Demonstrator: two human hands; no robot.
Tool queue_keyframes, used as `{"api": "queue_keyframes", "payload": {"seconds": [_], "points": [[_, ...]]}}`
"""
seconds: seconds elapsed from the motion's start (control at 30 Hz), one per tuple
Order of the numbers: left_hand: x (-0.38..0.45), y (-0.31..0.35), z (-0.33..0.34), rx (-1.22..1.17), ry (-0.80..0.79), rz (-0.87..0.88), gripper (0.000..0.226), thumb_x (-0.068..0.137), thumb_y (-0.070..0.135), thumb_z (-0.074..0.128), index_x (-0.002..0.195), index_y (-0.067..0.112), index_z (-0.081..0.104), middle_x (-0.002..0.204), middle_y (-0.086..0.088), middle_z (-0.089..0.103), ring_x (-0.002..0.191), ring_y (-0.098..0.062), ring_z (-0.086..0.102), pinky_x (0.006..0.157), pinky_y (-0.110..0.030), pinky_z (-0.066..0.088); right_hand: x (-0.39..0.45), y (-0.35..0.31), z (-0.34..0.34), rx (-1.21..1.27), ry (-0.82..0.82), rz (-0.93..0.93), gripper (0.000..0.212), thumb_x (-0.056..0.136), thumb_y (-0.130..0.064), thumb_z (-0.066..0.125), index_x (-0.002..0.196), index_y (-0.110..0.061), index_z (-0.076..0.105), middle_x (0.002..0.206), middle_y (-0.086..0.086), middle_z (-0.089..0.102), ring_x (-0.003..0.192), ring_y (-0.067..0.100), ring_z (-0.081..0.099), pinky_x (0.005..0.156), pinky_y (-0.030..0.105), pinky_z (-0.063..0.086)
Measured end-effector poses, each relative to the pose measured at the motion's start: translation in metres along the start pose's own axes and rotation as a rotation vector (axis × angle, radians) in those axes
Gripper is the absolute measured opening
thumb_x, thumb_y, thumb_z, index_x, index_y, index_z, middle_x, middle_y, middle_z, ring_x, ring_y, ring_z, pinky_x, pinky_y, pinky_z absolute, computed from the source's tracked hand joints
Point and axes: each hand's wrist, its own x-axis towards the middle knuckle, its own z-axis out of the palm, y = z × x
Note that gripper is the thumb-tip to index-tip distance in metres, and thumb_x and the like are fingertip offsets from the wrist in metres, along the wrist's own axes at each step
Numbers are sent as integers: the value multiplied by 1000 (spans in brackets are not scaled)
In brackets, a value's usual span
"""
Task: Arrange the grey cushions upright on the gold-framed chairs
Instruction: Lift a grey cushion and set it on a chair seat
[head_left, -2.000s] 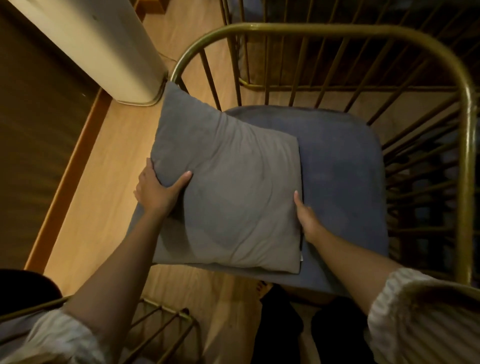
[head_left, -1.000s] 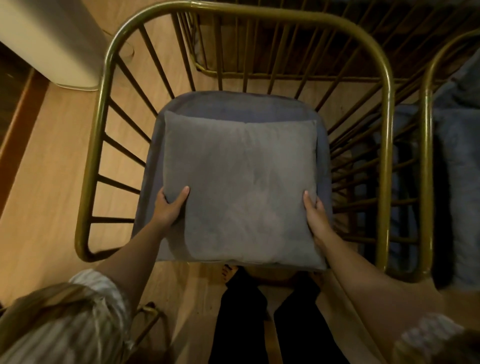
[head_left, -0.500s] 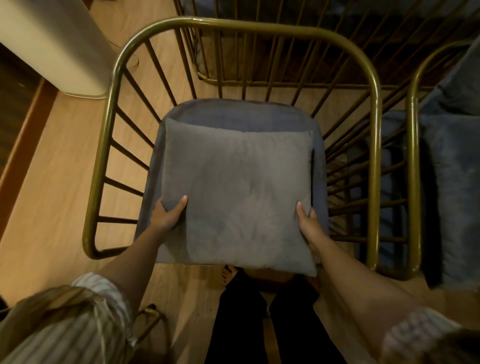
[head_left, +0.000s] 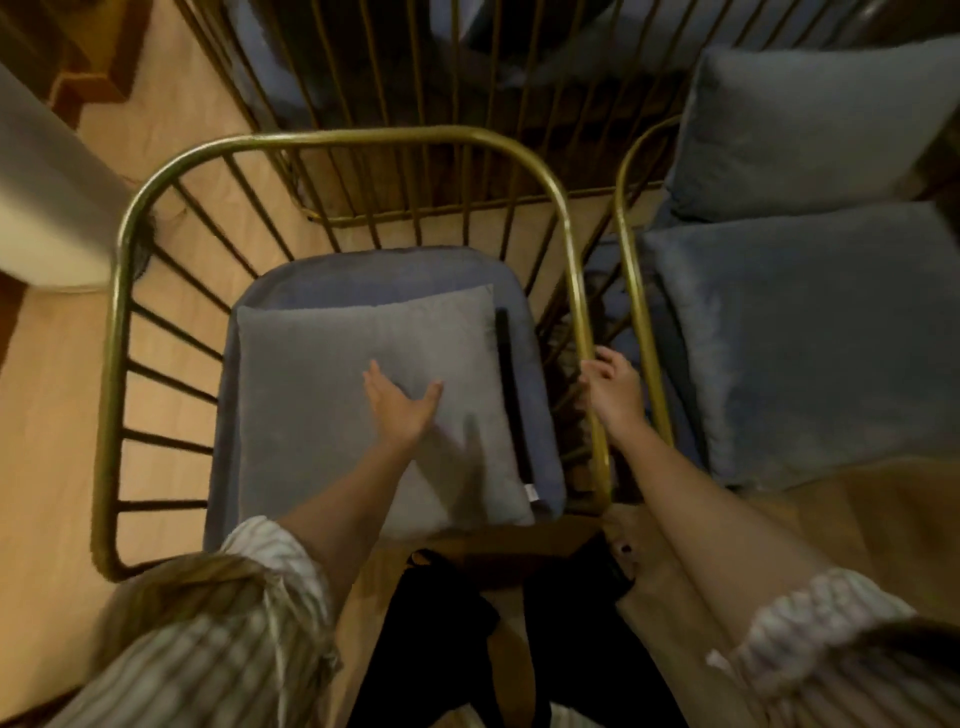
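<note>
Head view: three grey cushions, one (head_left: 332, 395) lying flat on the chair seat (head_left: 540, 415) under the spread left hand (head_left: 400, 408), and the loosely open, empty right hand (head_left: 615, 389) beside the gold rail (head_left: 584, 312).

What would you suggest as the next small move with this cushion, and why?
Probably grip the grey cushion at its far edge and tip it up against the chair's gold backrest: it lies flat on the seat, with only the left hand open on it.

The single head camera looks steeply down, from close above, at a gold-framed chair (head_left: 566, 218) and both forearms.
</note>
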Motion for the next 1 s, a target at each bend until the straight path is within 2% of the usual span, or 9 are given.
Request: {"api": "queue_keyframes", "payload": {"seconds": [0.2,0.3,0.37,0.53,0.63,0.73,0.8,0.9,1.0], "points": [[-53,97,108,-55,-217,168,93,92,26,67,158,7,4,166,-11,15,152,-28,17,123,-41,21,32,-1,-159,-52,419,-200,30,95,-16,61,119,0,67,113,22,73,103,36,69,90,36,51],[-81,136,165,-53,-287,240,83,96,22,62,158,9,8,166,-7,17,152,-24,20,122,-36,22,53,20,-247,-102,553,-211,44,92,-30,59,122,1,66,118,23,70,112,39,65,98,46,52],[-99,159,202,-66,-332,244,80,96,19,62,157,10,12,164,-8,23,149,-23,27,120,-35,26,67,36,-302,-205,586,-179,48,94,-31,61,128,1,62,128,23,65,124,41,57,107,49,44],[-116,195,282,-57,-468,166,84,92,21,67,156,6,15,163,-12,25,149,-30,27,119,-45,29,105,67,-397,-318,503,-40,61,96,-41,61,144,-5,49,147,18,52,139,37,44,115,51,36],[-115,208,320,-77,-420,55,85,89,30,71,154,4,23,157,-14,35,143,-33,37,116,-45,35,134,73,-428,-364,462,-19,66,95,-52,57,142,-7,50,146,17,52,138,37,45,115,50,35],[-106,218,350,-260,-390,-150,84,86,42,71,151,9,31,150,-12,47,132,-34,51,108,-47,45,166,62,-451,-277,381,20,73,94,-63,47,142,-8,50,144,17,54,135,37,47,112,48,38],[-98,222,360,-317,-363,-240,89,82,52,72,152,14,31,149,-12,47,131,-35,51,108,-51,44,190,55,-463,-210,300,76,77,93,-68,44,142,-8,49,143,16,55,132,38,50,109,46,40],[-88,227,368,-329,-371,-356,96,75,61,73,151,17,34,149,-10,48,132,-36,48,109,-54,40,221,45,-478,-103,160,197,108,69,-92,45,144,-16,47,144,11,54,131,38,52,110,52,42],[-85,235,370,-355,-428,-417,96,63,71,75,138,16,53,136,-4,59,123,-33,55,108,-51,41,241,43,-487,-37,97,270,123,53,-92,63,147,-15,46,146,7,53,131,35,53,111,52,43]]}}
